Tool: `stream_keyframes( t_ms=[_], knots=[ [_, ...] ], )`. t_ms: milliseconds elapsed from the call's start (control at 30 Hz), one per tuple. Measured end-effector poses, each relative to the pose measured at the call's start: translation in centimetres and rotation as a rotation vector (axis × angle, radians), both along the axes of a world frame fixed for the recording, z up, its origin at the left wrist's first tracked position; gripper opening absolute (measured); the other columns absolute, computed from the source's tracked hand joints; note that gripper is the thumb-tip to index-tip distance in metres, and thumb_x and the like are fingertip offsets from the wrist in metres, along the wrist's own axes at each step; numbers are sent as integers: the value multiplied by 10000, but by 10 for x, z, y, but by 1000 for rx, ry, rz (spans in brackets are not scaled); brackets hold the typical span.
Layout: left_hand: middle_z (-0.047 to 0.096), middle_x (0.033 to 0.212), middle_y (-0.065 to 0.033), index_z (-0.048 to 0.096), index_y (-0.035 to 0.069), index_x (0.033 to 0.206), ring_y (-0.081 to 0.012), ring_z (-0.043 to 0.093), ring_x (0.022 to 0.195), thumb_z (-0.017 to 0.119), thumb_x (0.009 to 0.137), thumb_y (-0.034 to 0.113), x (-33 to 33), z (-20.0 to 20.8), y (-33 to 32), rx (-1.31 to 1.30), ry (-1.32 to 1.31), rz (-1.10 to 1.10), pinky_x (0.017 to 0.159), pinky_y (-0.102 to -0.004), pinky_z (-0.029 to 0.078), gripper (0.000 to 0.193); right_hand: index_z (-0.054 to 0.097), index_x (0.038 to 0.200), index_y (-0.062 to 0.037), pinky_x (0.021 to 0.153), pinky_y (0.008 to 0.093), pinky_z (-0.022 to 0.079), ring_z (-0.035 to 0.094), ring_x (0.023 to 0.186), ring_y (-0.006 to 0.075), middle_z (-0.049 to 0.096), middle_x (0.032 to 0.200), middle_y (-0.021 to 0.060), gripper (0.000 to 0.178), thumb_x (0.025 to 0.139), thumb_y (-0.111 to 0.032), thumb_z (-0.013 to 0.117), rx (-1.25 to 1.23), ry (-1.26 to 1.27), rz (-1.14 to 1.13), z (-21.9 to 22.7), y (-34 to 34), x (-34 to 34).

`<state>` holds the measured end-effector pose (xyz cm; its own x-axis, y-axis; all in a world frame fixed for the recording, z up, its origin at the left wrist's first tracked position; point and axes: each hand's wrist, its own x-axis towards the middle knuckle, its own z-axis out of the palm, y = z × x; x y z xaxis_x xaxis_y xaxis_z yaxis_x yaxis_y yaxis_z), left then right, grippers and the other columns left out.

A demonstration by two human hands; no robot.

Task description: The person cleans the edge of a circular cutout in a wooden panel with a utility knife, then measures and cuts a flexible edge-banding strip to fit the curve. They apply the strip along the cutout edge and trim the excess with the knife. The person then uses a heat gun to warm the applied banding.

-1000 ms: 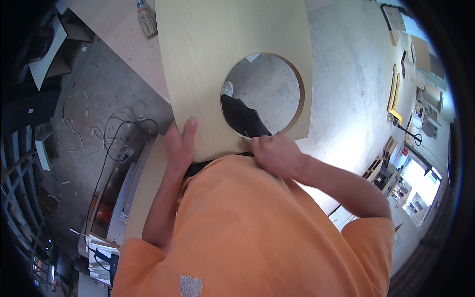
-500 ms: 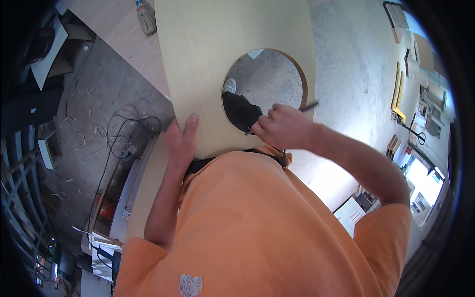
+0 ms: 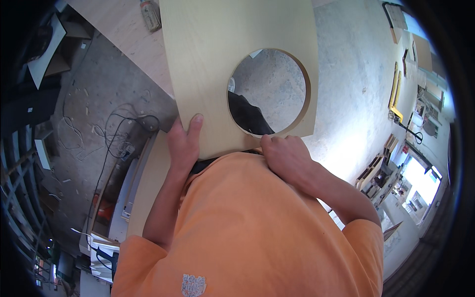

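A pale wooden panel (image 3: 208, 74) with a round cut-out (image 3: 308, 94) lies before me, its near edge against my waist. At its left edge my left hand (image 3: 184, 143) grips it, thumb on top and fingers mostly hidden. My right hand (image 3: 287, 156) is closed at the near edge, just below the cut-out's rim, with knuckles up. Whatever it may hold is hidden under the curled fingers. Through the cut-out show the floor and a dark piece of clothing (image 3: 247, 113).
A worn-handled tool (image 3: 150, 17) lies on a pinkish board (image 3: 123, 29) at the far left. Cables (image 3: 116, 133) and scraps litter the floor on the left. A yellow-framed tool (image 3: 396, 96) stands far right. Beside my left forearm is another wooden board (image 3: 148, 190).
My right hand has moved down and toward me from the cut-out to the panel's near edge. The dark rod that stuck out of its fist no longer shows. My left hand keeps its grip.
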<state>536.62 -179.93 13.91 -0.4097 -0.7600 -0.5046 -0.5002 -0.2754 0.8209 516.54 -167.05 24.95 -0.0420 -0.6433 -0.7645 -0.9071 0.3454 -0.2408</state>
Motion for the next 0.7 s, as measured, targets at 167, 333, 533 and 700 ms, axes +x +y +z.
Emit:
stream_keyframes(
  t_ms=[167, 333, 533, 700],
  knots=[
    [749, 1046, -192, 671, -34, 1222, -274, 717, 965, 639, 1012, 386, 1, -4, 0, 4, 2, 12, 886, -387, 529, 471, 593, 912, 15, 612, 482, 571, 721, 689, 387, 710, 746, 206, 118, 884, -89, 544, 10, 15, 3, 1, 0, 5],
    [746, 1010, -204, 670, -22, 1210, -317, 728, 936, 657, 999, 407, 3, -10, 1, 17, 10, 22, 861, -403, 538, 478, 588, 913, 10, 617, 482, 575, 723, 696, 388, 713, 764, 204, 106, 880, -84, 551, 46, 36, 14, -1, -1, 7],
    [744, 999, -205, 670, -16, 1205, -335, 726, 926, 663, 994, 423, 5, -14, 1, 26, 6, 16, 851, -410, 538, 487, 582, 910, 11, 617, 479, 577, 722, 691, 383, 711, 770, 208, 102, 884, -80, 546, 24, 51, 17, 0, -3, 10],
    [744, 1001, -203, 667, -11, 1211, -338, 724, 924, 665, 994, 424, 5, -13, 2, 3, 11, 26, 847, -410, 538, 486, 604, 880, 15, 607, 475, 568, 722, 689, 366, 696, 737, 194, 98, 865, -76, 569, 69, 16, 11, 1, -12, 10]
  ],
)
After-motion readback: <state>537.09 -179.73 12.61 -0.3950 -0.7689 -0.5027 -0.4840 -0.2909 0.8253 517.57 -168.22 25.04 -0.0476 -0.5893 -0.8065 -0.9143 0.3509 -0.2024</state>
